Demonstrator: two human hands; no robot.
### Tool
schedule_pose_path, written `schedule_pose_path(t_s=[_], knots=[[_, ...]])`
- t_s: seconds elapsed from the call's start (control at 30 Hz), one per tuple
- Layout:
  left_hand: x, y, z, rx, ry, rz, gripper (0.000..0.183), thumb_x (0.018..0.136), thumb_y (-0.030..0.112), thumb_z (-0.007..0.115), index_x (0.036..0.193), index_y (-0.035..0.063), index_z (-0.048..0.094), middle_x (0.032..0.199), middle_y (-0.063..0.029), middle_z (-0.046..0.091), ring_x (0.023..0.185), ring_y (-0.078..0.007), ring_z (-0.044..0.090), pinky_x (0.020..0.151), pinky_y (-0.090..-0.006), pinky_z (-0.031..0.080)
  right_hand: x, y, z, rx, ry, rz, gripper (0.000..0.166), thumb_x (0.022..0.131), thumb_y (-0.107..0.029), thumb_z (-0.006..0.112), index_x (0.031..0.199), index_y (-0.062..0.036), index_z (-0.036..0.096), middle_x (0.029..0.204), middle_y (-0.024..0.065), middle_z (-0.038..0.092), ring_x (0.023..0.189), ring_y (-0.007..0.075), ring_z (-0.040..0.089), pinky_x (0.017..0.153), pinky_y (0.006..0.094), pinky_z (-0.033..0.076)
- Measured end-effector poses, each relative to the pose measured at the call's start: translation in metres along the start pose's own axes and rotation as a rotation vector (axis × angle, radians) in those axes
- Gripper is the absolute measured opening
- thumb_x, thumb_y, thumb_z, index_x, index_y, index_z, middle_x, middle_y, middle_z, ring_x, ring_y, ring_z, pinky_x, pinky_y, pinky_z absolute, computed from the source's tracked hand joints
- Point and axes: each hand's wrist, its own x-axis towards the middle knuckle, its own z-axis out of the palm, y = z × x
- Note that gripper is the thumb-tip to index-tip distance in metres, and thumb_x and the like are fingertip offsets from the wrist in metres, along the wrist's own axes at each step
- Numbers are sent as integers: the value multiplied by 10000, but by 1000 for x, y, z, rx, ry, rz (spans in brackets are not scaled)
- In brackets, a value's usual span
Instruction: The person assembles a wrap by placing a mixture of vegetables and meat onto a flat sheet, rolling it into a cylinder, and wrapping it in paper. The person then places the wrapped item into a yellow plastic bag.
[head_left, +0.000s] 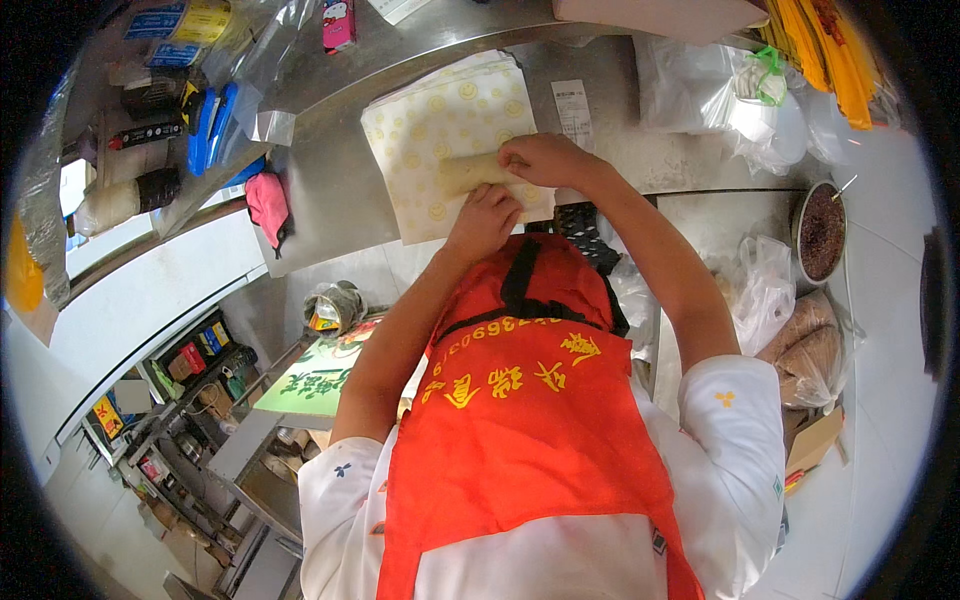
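A pale, rolled flatbread (466, 172) lies across a stack of white paper sheets (420, 135) printed with yellow smiley faces. My right hand (551, 160) comes in from the right, its fingers curled and pinched on the roll's right end. Along the roll's near edge, my left hand (487, 217) rests with bent fingers against it; whether these fingertips grip the roll is hidden. What is inside the roll does not show. Beneath the stack is a steel worktop (322, 180).
A printed slip (572, 112) lies right of the stack. Clear plastic bags (686, 90) sit farther right, beyond a metal bowl (820, 232) of dark grainy food. At left are a pink cloth pouch (267, 206) and a raised shelf (217, 187) with blue items. A red apron (525, 435) hangs on my body.
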Motion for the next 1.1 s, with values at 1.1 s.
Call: schedule_pose_path(t_s=[1.1], knots=[[-18,4,-7,5,81,-125,169,786,235,703,901,120,656,1095,-96,530,1064,-336,492,900,-474,410,-22,3,7,-90,-45,-184,507,854,-224,650,1304,-67,478,1456,166,409,1312,361,412,1123,449,290]])
